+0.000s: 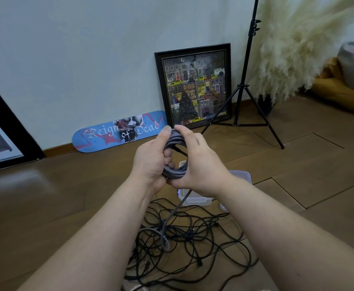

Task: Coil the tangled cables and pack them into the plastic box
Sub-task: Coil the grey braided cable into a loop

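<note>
Behind hands (178, 162), plastic box (195, 199) mostly hidden; contents seemingly indiscernible.

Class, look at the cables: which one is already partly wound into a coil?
The grey braided cable, gripped by both the left hand and the right hand. Its tail hangs to the floor; the thin black cables lie loose and tangled there.

Tangled cables (193, 238) block floor before plastic box (195, 199); bare floor left.

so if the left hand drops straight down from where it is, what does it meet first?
Probably the tangled black cables on the floor below the left hand; depth unclear.
</note>
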`<state>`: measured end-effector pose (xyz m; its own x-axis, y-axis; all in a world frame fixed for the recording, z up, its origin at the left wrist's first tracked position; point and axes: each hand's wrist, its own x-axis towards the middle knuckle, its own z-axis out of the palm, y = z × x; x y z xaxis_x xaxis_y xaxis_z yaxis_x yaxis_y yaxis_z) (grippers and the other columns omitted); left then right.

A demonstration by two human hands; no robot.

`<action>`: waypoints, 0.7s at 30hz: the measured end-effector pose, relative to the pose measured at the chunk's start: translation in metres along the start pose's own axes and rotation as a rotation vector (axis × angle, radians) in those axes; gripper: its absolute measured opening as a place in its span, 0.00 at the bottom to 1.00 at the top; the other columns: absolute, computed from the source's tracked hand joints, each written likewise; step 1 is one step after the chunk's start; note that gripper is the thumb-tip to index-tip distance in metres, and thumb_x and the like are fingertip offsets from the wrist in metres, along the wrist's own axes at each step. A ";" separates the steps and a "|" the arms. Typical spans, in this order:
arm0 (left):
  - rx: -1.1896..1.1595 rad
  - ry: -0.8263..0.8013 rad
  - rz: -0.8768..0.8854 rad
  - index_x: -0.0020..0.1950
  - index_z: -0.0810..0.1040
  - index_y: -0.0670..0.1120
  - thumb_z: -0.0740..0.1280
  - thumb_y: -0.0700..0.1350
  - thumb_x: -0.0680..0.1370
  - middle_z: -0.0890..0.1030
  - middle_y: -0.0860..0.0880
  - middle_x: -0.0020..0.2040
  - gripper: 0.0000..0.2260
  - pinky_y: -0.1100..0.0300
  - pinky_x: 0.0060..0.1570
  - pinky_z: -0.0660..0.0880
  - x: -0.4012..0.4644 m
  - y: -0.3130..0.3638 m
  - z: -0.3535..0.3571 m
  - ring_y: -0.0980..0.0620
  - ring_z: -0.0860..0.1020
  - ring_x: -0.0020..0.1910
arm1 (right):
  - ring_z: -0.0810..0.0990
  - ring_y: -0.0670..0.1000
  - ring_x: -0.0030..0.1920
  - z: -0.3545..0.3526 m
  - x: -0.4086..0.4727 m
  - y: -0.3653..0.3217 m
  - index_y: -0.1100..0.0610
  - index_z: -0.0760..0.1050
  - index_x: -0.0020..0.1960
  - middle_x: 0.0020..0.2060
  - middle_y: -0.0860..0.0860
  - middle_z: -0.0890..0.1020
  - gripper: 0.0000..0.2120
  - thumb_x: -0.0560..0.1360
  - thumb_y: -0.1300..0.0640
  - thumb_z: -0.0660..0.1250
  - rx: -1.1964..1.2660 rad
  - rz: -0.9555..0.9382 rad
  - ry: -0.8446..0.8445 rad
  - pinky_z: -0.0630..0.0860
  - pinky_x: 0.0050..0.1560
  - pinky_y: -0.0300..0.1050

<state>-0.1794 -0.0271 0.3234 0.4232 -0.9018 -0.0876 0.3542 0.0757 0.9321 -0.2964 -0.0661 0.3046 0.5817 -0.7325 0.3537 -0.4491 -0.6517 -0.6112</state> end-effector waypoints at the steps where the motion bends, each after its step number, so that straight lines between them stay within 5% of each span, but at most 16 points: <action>1: 0.001 -0.011 0.006 0.40 0.76 0.48 0.66 0.52 0.80 0.64 0.53 0.24 0.11 0.64 0.26 0.60 0.000 0.000 0.001 0.57 0.60 0.22 | 0.77 0.55 0.57 -0.001 0.000 0.000 0.45 0.51 0.77 0.64 0.50 0.65 0.54 0.60 0.52 0.80 0.003 -0.003 0.013 0.76 0.56 0.51; 14: 0.145 0.024 0.067 0.39 0.78 0.46 0.62 0.58 0.81 0.69 0.49 0.28 0.18 0.57 0.32 0.67 -0.004 0.008 -0.009 0.54 0.65 0.26 | 0.78 0.55 0.51 0.006 0.004 -0.006 0.45 0.53 0.75 0.61 0.50 0.65 0.51 0.60 0.55 0.78 0.046 -0.011 0.004 0.77 0.53 0.54; 21: 0.254 0.088 0.126 0.36 0.76 0.47 0.63 0.57 0.80 0.67 0.50 0.25 0.19 0.58 0.33 0.65 0.001 0.000 -0.014 0.54 0.64 0.22 | 0.75 0.50 0.48 0.006 0.004 -0.007 0.44 0.49 0.77 0.64 0.49 0.63 0.55 0.61 0.54 0.80 0.071 -0.011 -0.075 0.74 0.50 0.44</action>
<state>-0.1673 -0.0226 0.3189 0.5251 -0.8509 0.0142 0.0787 0.0652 0.9948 -0.2864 -0.0632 0.3060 0.6367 -0.7067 0.3083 -0.3947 -0.6423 -0.6571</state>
